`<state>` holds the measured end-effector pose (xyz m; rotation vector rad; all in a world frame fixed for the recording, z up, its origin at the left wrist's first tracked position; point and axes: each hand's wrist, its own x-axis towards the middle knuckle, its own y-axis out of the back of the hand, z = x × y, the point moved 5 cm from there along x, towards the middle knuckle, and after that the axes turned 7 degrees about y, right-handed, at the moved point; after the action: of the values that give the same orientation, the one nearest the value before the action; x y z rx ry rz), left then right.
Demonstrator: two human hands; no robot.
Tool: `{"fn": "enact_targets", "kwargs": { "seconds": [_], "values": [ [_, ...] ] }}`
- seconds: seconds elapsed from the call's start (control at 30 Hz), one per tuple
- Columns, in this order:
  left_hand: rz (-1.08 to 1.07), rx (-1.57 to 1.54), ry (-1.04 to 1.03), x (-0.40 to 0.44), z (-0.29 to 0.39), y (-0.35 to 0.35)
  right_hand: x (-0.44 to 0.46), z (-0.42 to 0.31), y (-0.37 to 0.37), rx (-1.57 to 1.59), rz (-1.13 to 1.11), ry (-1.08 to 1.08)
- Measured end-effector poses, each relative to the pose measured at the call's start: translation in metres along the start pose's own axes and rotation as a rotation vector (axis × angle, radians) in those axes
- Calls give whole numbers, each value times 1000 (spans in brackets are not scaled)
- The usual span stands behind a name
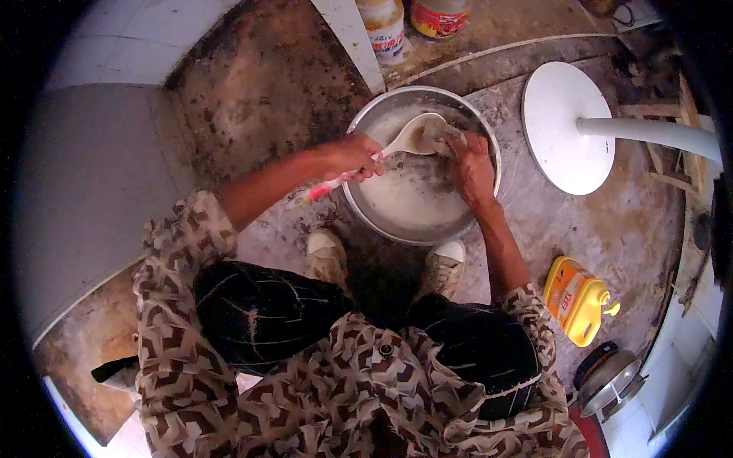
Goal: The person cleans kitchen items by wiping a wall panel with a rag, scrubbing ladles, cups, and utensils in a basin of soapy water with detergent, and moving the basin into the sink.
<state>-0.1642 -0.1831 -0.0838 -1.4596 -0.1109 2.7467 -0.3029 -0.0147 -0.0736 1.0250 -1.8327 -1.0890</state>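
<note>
Between left hand (353, 158) and right hand (473, 169), holds a white ladle (419, 136) with a red-ended handle over a round silver metal basin (365, 200); clasps its handle with the left; meets its bowl with the right, cannot tell whether gripping; farther right, has a round white disc (561, 126) and yellow plastic jug (573, 301)

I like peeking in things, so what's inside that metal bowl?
The metal bowl seems to hold cloudy water. A white ladle and the right hand are above it. Whatever's under them or the cloudiness is hidden.
</note>
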Motion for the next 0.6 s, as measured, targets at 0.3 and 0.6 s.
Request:
{"fn": "enact_targets", "kwargs": {
  "seconds": [0.3, 0.6],
  "values": [
    [162, 1046, -51, -8, 29, 31, 2, -41, 14, -82, 22, 196],
    [479, 747, -203, 6, -2, 36, -13, -64, -69, 41, -172, 320]
  ]
}}
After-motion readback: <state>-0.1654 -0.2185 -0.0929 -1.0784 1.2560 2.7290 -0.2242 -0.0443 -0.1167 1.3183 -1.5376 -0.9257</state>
